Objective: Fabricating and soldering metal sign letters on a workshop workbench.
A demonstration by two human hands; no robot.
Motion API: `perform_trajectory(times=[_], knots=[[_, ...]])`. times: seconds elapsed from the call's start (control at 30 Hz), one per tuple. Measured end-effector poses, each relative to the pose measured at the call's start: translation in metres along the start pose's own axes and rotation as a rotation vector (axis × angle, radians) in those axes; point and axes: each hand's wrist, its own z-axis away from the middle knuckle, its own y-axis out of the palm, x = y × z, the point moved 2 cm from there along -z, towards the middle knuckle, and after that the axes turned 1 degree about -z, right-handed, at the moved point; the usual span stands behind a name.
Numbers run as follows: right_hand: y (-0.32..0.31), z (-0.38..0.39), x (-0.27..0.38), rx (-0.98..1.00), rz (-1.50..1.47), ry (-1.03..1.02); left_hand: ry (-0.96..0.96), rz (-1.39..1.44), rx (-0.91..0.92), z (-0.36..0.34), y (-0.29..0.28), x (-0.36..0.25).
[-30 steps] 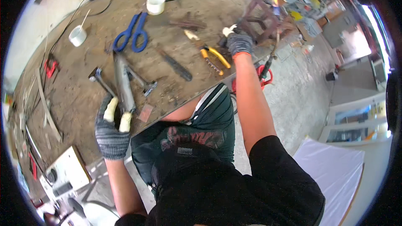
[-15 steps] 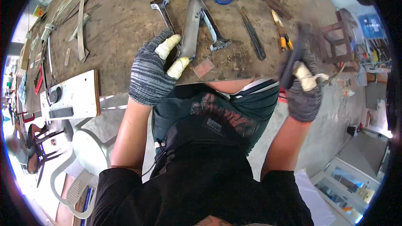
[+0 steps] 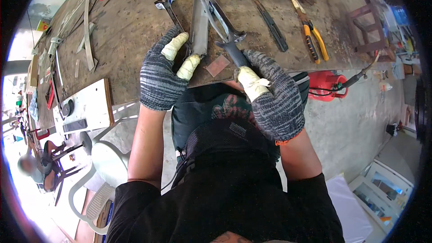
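A workshop, with stained workbench (image 3: pixel 139 18), pliers (image 3: pixel 307 30), scrap strips (image 3: pixel 87 31).

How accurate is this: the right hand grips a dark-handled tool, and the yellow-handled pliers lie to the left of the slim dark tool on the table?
One error: the pliers lie to the right of the slim dark tool, as the head view shows. The right hand does grip a dark-handled tool.

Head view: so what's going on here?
A person is at a workbench. The gloved left hand is at the near end of an angled metal piece; the gloved right hand grips a dark-handled tool, its shaft crossing the piece in view, contact unclear. A copper-coloured plate lies nearby.
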Motion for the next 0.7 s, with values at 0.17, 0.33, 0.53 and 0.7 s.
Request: perform_trajectory(times=[0.17,0.33,0.53,0.7], knots=[[0.002,-0.001,0.003,-0.053,0.151,-0.169,0.035,0.015,-0.017,0.000,0.001,0.001],[0.002,0.001,0.005,-0.043,0.364,-0.260,0.055,0.012,-0.028,-0.002,0.001,0.001],[0.006,0.004,0.004,-0.065,0.453,-0.353,0.056,0.027,-0.035,-0.002,0.003,-0.001],[0.008,0.006,0.005,-0.040,0.417,-0.299,0.041,0.003,-0.047,0.000,0.002,0.003]])
